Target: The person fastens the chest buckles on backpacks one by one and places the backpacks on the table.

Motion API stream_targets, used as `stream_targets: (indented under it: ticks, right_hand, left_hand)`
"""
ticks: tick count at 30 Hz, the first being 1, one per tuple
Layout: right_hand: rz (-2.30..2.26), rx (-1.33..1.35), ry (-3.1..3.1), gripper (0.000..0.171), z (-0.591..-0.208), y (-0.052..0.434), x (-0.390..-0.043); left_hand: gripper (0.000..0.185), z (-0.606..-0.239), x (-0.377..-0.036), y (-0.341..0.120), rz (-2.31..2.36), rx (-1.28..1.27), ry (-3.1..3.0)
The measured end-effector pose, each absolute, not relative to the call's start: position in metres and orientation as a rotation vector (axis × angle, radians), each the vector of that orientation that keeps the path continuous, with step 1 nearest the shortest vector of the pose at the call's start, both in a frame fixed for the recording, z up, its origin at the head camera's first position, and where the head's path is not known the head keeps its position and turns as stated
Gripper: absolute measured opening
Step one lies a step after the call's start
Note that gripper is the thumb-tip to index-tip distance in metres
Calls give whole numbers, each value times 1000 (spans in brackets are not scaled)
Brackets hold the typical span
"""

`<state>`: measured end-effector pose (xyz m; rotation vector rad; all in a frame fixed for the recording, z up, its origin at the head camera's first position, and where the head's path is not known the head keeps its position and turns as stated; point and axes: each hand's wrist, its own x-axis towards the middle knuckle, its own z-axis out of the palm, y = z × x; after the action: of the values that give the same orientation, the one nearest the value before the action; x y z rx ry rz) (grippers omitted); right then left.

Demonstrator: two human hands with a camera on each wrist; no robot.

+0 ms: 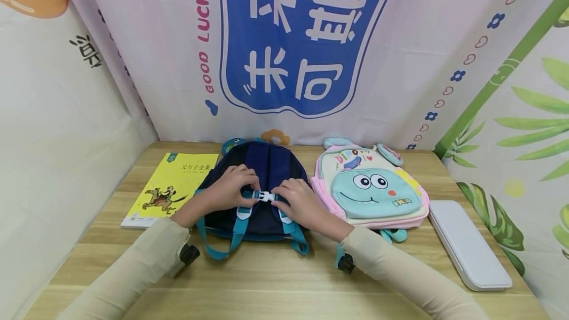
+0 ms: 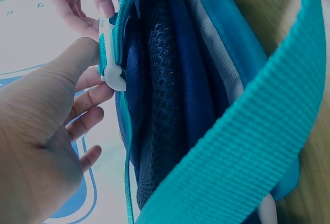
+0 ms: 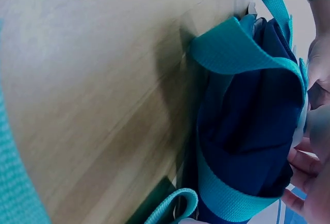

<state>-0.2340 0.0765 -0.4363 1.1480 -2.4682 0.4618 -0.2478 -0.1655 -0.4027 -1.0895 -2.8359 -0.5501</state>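
On the wooden table [image 1: 275, 280], near its middle, a navy backpack [image 1: 258, 221] lies straps-up, so the white chest buckle [image 1: 265, 196] faces the person. The left hand [image 1: 233, 187] pinches the buckle's left half and the right hand [image 1: 297, 202] its right half, both clamped on it from opposite sides. To the left lies a yellow book [image 1: 171, 186], to the right a cartoon backpack [image 1: 371, 186] and a white case [image 1: 468, 246]. Only the left wrist view shows thumb and fingers [image 2: 90, 97] gripping the clip [image 2: 109, 59]; the right wrist view shows mostly teal strap [image 3: 242, 53].
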Motion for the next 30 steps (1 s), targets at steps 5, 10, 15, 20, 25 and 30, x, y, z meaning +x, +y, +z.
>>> stream_targets:
  ticks: [5,10,15,20,25,30]
  right_hand:
    - [492,1157,-2468,22,-437,76,-234]
    - [506,1159,-2460,21,-438,75,-234]
    - [516,1160,-2452,21,-438,74,-233]
    - [518,1161,-2443,21,-439,74,-233]
    - [521,1161,-2427,21,-439,74,-232]
    - [530,1156,-2420,21,-440,74,-232]
  left_hand:
    - [16,-404,-248,-165,-561,-1094,-2837]
    - [16,-406,-249,-165,-567,-1099,-2841]
    - [16,-406,-248,-164,-581,-1101,-2834]
    - [16,-405,-247,-162,-586,-1105,-2832]
    - [16,-405,-247,-161,-590,-1100,-2837]
    - [16,-404,-246,-161,-594,-1099,-2845]
